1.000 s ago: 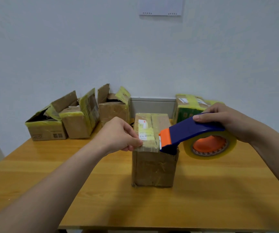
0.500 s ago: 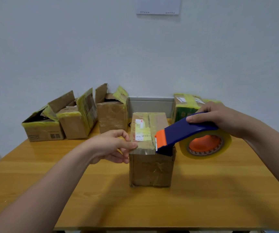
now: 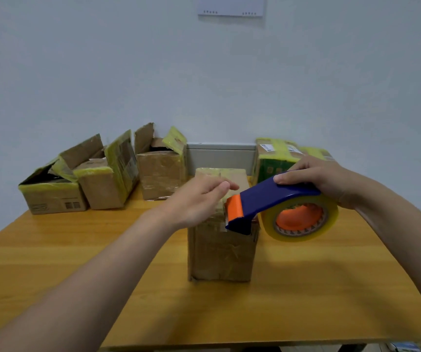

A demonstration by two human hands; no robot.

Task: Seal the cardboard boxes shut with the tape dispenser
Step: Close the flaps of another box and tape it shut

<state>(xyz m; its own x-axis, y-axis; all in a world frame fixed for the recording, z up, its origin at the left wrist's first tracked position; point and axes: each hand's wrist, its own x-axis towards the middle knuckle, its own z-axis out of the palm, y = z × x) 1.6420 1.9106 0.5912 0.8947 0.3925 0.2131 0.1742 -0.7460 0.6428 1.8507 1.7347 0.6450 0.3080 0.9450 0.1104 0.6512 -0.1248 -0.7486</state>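
Tall brown cardboard box point(image 3: 222, 252) stands upright at mid-bench, flaps down; its top's long axis runs away from me toward the wall; wrinkled clear tape on its near face. Blue plastic tape dispenser point(image 3: 267, 198) sits on the box's near right top edge; its long axis lies roughly left-right across my view, tilted so the orange cutter nose point(image 3: 234, 212) points left and down onto the box, back rising to the right. Yellowish clear tape roll point(image 3: 330, 224) on its orange hub hangs off the box's right side, above the light wooden bench point(image 3: 318, 295), flat face toward me. Right hand point(image 3: 318, 179) comes in from the right, palm down, fingers wrapped over the dispenser's blue back, one fingertip laid on top toward the nose; firm hold on it. Left hand point(image 3: 199, 201) reaches in from lower left, forearm diagonal, palm down on the box top just left of the cutter nose; fingers near straight and together, pointing right, holding nothing, just lying on the cardboard; I can't tell how hard it presses. Back left by the wall: three open brown cardboard boxes with yellow tape scraps point(image 3: 105, 189), flaps up, side by side. Back right, behind the right hand: a green box wrapped in yellow tape point(image 3: 273, 166), closed. Grey wall trunking point(image 3: 221, 158) between those groups.
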